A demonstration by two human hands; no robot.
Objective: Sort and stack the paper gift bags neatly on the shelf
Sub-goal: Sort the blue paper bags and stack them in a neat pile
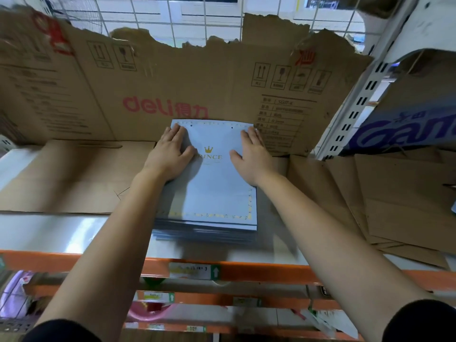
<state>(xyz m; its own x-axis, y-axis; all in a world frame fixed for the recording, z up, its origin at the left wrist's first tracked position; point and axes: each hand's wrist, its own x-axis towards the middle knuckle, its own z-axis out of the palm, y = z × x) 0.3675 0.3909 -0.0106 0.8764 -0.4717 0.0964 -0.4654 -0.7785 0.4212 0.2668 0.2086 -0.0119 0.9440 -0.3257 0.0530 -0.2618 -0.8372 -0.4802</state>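
Black sleeves (61, 332) are framing the bottom of the view, and two bare forearms are reaching from them over the orange front rail (246, 270) of the shelf (61, 233). Both hands are lying flat on top of a stack of pale blue gift bags (212, 201) (the top one is carrying a gold crown and the word PRINCE). The left hand (170, 154) is pressing on the upper left part of the top bag and the right hand (251, 156) on the upper right. Each is holding its fingers (175, 134) straight and close together, with the thumb splayed inward toward the crown; neither is curling round anything. The stack is sitting on the shelf with its far edge up against the torn cardboard backing (172, 82). A flattened sheet of cardboard (69, 178) is lying to its left, and a loose, fanned heap of brown paper bags (385, 198) to its right.

To my eye the person is squaring and flattening the blue pile, so this sort seems nearly settled while the brown ones are waiting. The near edges of the stack are looking slightly stepped toward the rail. The next move is probably calling for an even nudge to bring those edges flush without the bags sliding off one another. After that, the brown heap is likely needing gathering into its own pile.
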